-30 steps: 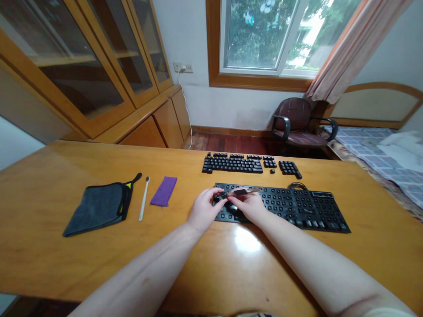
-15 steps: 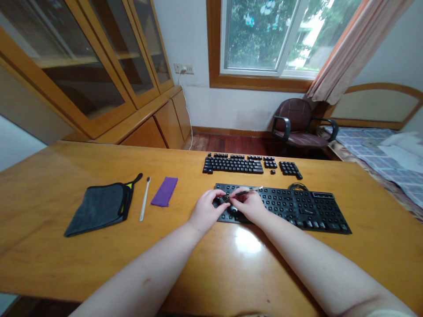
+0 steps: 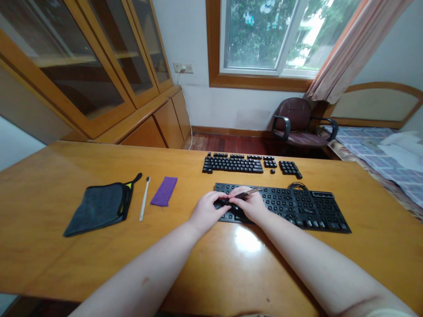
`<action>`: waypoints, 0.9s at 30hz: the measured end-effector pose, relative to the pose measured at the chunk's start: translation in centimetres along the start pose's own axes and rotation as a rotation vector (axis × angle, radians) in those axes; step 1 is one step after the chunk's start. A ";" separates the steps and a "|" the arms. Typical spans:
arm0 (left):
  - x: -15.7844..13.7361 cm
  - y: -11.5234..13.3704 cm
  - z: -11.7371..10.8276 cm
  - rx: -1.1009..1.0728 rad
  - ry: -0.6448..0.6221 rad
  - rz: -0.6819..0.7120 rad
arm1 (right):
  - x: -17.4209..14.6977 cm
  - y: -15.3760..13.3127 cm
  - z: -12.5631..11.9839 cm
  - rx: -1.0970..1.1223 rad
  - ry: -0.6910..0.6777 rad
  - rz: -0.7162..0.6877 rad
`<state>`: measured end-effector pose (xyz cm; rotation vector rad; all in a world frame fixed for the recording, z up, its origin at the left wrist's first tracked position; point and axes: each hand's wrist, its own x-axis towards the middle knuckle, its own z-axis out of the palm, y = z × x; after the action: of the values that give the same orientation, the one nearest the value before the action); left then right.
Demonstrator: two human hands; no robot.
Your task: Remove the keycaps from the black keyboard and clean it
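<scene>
A black keyboard (image 3: pixel 287 204) with most of its keycaps off lies in front of me. Over its left end my two hands meet at the fingertips. My left hand (image 3: pixel 209 209) is closed in a pinch on a small black piece, about keycap size, mostly hidden by the fingers. In my right hand (image 3: pixel 251 206) is a slim dark stick-like tool (image 3: pixel 248 193). One end of it points at the left fingertips, and the lighter end sticks out to the right. Its exact kind is too small to tell.
Behind the keyboard, loose black keycaps (image 3: pixel 234 164) are laid out in keyboard order. To the left lie a purple cloth (image 3: pixel 164 191), a white toothbrush (image 3: pixel 144 200) and a folded grey cloth (image 3: pixel 97 209). A coiled cable (image 3: pixel 298 186) sits at the keyboard's back edge.
The tool has turned slightly in my right hand, its free end now a little lower and nearer the hand. My fingers have shifted slightly; the things on the table stay put.
</scene>
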<state>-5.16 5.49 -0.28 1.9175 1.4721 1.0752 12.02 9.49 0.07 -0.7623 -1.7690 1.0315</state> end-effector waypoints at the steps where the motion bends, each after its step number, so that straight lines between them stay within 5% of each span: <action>1: 0.0 -0.1 0.0 -0.001 -0.006 0.006 | 0.0 0.0 0.0 0.004 -0.011 -0.007; 8: -0.1 0.0 0.1 0.007 -0.020 0.044 | 0.1 0.0 -0.2 -0.040 -0.060 -0.037; 19: -0.1 0.3 -0.1 -0.009 -0.064 0.059 | 0.0 0.6 -0.4 -0.041 -0.095 0.100; 27: 0.0 0.1 0.1 -0.061 -0.043 0.012 | 0.1 0.5 -0.2 -0.087 -0.122 0.007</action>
<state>-5.01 5.45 -0.29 1.8977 1.3903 1.0660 12.17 9.83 -0.30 -0.7743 -1.9272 1.0297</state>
